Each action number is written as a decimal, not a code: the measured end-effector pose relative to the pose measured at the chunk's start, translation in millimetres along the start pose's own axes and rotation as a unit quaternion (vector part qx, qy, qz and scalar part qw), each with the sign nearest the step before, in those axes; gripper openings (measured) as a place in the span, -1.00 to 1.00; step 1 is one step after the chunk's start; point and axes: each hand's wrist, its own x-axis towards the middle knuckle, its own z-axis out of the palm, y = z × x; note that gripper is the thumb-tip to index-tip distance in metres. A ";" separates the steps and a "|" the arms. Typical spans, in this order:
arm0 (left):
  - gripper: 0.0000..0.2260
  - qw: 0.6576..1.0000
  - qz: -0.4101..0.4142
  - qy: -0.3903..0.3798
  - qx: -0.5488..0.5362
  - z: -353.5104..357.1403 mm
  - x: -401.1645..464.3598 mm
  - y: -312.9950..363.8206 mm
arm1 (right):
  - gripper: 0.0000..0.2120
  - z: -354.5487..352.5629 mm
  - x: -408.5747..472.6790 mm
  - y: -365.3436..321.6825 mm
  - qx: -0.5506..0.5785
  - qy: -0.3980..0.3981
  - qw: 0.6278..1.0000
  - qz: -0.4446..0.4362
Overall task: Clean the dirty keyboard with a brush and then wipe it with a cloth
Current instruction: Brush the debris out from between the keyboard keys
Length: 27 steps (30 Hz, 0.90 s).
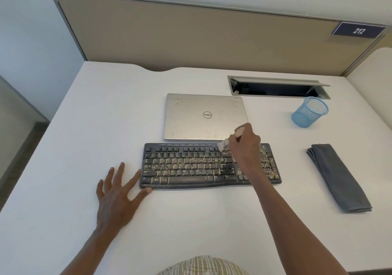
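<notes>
The blue mesh cup [310, 112] at two o'clock on the bench [84, 126] looks empty. The dusty keyboard [210, 165] lies at centre, just below a closed laptop [204, 116]. The right hand [246, 145] grips a brush [230, 140], bristles at the keyboard's top edge. The left hand [117, 192] lies flat, fingers spread, thumb touching the keyboard's eight o'clock corner. A folded cloth [339, 177] rests at three o'clock, bare bench around it.

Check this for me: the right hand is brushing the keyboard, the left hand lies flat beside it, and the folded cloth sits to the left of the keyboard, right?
Not quite. In the head view the folded cloth lies to the right of the keyboard, not the left. The rest stands: the right hand works the brush and the left hand lies flat beside it.
</notes>
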 end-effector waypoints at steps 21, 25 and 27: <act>-0.31 1.000 -0.001 0.000 -0.004 -2.3 -0.3 1.9 | -0.93 -2.6 1.2 6.2 -0.015 0.006 1.000 -0.001; -0.30 1.000 -0.001 0.001 -0.005 -1.9 -0.2 2.3 | -0.91 -6.0 1.0 5.8 -0.038 0.010 0.999 0.001; -0.30 1.000 0.000 0.000 -0.004 -2.4 -0.2 2.1 | -0.93 -4.8 1.3 4.0 -0.024 0.024 0.999 -0.007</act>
